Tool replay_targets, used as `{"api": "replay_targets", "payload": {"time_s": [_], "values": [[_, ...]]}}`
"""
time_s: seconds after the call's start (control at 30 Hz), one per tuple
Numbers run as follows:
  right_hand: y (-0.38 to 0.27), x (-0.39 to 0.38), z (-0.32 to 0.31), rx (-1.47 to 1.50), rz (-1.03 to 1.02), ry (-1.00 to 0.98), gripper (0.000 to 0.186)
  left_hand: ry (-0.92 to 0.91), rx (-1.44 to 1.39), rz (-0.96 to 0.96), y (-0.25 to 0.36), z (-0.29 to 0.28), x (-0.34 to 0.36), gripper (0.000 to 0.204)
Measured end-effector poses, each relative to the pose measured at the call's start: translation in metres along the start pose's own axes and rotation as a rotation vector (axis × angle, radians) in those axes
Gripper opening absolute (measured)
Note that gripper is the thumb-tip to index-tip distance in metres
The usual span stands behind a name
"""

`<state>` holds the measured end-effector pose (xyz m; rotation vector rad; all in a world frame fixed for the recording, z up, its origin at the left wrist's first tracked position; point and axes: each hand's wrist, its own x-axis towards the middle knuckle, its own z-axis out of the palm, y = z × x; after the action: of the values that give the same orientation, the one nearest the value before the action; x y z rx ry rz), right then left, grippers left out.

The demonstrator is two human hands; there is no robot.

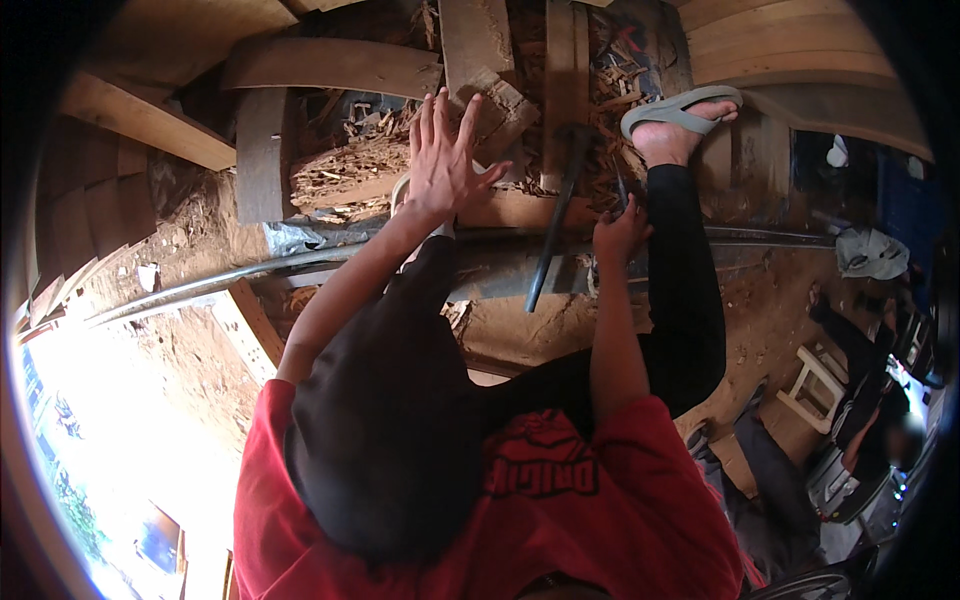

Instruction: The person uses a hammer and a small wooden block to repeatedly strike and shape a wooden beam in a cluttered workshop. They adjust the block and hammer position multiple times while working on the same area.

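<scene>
Person in red shirt (600, 520) sits over rough split wooden block (350, 170) amid wood chips. Left hand (445, 160) spread open, fingers splayed, above block. Right hand (620, 230) closed around thin dark tool (618, 185), just beside long dark metal bar (555, 225). Foot in grey flip-flop sandal (680, 108) braced on planks. White plastic stool (815, 385) stands well apart at right.

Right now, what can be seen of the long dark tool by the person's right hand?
The long dark tool is a slim bar, metal by its look, dull blackish-grey. It runs tilted from the wood chips by the upright plank down across the grey pipe, where its lower end shows. The right hand sits closed just beside it; whether it touches the bar is unclear. The left hand is spread open, apart from it.
</scene>
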<state>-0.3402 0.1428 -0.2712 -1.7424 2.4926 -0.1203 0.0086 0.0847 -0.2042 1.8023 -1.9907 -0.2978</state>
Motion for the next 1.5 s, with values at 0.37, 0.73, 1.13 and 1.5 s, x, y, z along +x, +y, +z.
{"api": "replay_targets", "payload": {"time_s": [0.37, 0.73, 1.13, 1.5], "values": [[-0.002, 0.001, -0.002, 0.213, -0.029, -0.003, 0.058, -0.072, -0.058, 0.059, -0.017, -0.010, 0.017, 0.113], [-0.143, -0.052, -0.112, 0.592, -0.475, -0.214, 0.048, 0.142, -0.368, 0.017, -0.054, 0.004, 0.038, 0.053], [-0.164, -0.057, -0.103, 0.551, -0.429, -0.213, 0.049, 0.072, -0.681, -0.022, -0.058, 0.045, 0.071, 0.038], [-0.186, -0.035, -0.078, 0.546, -0.442, -0.045, 0.048, 0.257, -0.590, -0.078, -0.046, 0.048, 0.038, 0.035]]}}
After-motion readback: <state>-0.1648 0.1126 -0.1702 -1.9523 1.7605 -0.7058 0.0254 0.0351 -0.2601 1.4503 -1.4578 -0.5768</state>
